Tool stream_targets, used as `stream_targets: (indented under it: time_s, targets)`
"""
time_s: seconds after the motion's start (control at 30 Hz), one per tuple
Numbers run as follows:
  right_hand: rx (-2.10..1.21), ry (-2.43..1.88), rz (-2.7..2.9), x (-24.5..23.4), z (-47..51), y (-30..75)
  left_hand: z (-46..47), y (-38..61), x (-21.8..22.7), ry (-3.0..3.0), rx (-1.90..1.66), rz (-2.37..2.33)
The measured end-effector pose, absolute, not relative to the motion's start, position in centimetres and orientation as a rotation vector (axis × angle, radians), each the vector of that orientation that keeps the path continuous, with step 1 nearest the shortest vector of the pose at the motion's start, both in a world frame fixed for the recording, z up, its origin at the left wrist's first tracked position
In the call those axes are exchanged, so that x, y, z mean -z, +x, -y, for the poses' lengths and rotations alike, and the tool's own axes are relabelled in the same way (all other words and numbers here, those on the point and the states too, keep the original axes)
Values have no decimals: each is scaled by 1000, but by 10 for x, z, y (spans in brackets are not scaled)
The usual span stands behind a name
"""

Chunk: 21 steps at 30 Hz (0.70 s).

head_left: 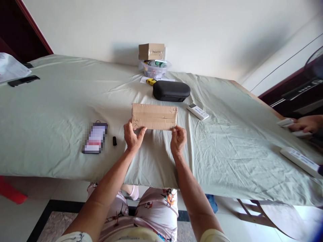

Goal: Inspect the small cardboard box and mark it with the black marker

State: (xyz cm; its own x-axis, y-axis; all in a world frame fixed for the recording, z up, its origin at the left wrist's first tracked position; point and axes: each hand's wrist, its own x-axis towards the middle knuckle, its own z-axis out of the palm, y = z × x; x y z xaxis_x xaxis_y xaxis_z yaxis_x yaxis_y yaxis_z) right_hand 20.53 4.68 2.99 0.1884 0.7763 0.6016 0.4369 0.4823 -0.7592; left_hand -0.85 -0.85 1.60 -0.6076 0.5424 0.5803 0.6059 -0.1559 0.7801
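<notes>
As seen from the head, holds a carton at the centre of the frame, with pen marks near upper right and lower left corners. Grips the lower left corner with the left hand, fingers closed at the end, thumb at the lower edge. Pinches the lower right corner between thumb and fingers of the right hand. Left of centre, shows a phone with a blurred screen, then a small black piece nearer the left hand. Above the carton, shows a black case, with a white pack to the lower right. At top centre, shows a box directly above a basket, with a yellow tool below. At the right edge, shows another person's hand with something white. Has a green cloth underneath; cannot tell of any contact between carton and cloth.
</notes>
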Motion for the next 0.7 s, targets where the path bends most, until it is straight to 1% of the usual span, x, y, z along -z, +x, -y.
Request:
stream_targets:
  time_s: [0.1,0.23,0.37,0.47,0.57,0.7]
  targets:
    - [-296,-1139,1429,-30,-45,206,8,-9,-15,-1377,1858,1984]
    - [-283,-1262,1415,-22,-42,198,7,-3,-11,-1375,1769,2015]
    - [-365,-1366,1421,-12,-39,183,7,14,-7,-1373,1844,2072]
    - [-371,-1399,1439,-9,-37,174,5,23,-7,-1346,1830,2106]
    - [-378,-1401,1435,-10,-36,173,5,24,-9,-1325,1814,2153]
    - [-397,-1339,1422,-13,-37,179,6,18,-11,-1303,1882,2125]
